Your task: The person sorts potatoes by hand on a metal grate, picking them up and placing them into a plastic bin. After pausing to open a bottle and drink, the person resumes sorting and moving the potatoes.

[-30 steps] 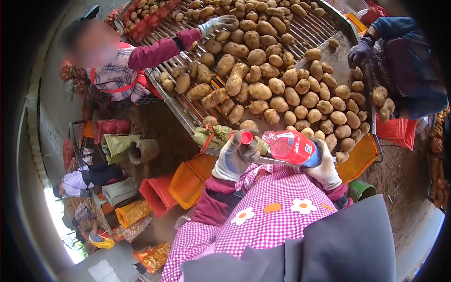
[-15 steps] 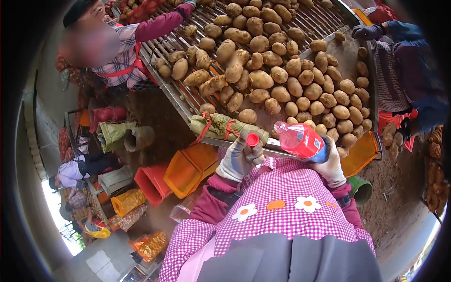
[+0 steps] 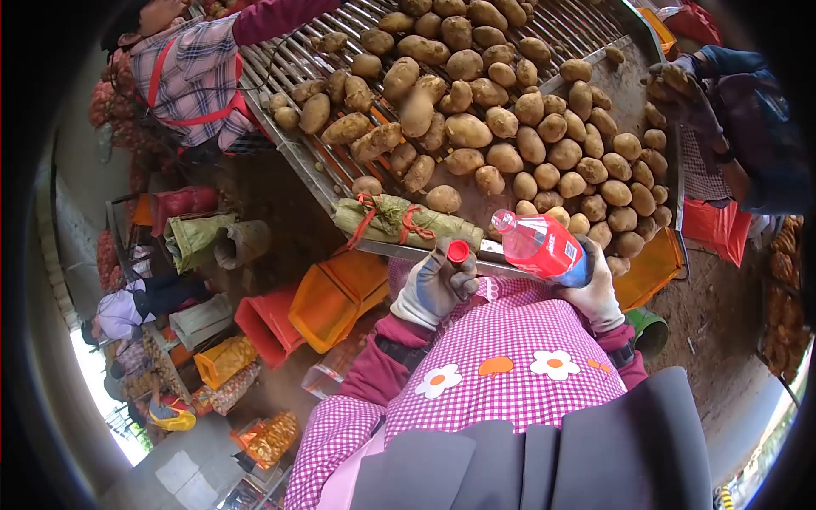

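Note:
In my left hand (image 3: 432, 287), gloved in white and grey, a red bottle cap (image 3: 458, 251) is pinched between the fingers. My right hand (image 3: 597, 293), gloved too, is wrapped around the lower end of a plastic bottle (image 3: 544, 245) with a red and blue label. The bottle lies tilted, its uncapped mouth pointing left toward the cap, a short gap apart. Just beyond both hands runs the metal edge of a sorting table. A bundle of dry leaves (image 3: 404, 223) tied with red string rests along that edge, beyond my left hand.
Many potatoes (image 3: 467, 132) cover the slatted table (image 3: 586, 38). A co-worker in a plaid vest (image 3: 191, 81) stands at the left; another person's gloved hand (image 3: 676, 85) is at the right. Orange (image 3: 336, 302) and red (image 3: 268, 327) chutes hang below the table's near side.
My hands keep the cap and bottle almost in place. The view has shifted slightly. The co-worker at the right now holds something brownish, and the left co-worker's arm reaches farther out of view.

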`<state>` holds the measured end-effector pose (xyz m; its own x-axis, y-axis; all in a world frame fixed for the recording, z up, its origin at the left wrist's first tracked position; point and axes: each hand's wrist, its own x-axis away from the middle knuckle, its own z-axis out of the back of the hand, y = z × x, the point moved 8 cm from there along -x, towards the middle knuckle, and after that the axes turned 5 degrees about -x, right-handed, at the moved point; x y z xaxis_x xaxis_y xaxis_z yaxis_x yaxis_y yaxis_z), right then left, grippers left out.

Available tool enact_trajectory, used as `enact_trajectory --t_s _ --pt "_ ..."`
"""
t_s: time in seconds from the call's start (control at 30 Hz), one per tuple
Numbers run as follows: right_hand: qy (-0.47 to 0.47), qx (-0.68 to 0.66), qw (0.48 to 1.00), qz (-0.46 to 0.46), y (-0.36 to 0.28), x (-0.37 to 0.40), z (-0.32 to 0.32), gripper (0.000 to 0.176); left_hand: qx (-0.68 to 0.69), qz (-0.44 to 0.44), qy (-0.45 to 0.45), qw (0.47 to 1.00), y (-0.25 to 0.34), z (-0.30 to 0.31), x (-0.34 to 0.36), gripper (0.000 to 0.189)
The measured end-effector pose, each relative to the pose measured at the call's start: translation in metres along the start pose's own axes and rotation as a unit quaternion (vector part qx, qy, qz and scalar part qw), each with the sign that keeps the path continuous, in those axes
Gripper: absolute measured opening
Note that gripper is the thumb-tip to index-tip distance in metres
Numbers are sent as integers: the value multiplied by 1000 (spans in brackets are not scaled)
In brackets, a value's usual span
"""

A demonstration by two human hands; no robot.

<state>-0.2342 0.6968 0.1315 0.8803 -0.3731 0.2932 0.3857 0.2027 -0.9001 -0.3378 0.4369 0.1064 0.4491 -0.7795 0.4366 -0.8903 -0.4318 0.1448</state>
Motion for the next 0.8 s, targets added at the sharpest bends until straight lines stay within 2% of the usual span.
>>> enact_trajectory --t_s 0.33,0.8 --pt "0 -6 1000 -10 15 2 -3 94 59 8 14 998 -12 28 -5 24" --pt "-11 9 1000 -27 18 0 -9 97 71 10 17 997 -12 35 -5 28"
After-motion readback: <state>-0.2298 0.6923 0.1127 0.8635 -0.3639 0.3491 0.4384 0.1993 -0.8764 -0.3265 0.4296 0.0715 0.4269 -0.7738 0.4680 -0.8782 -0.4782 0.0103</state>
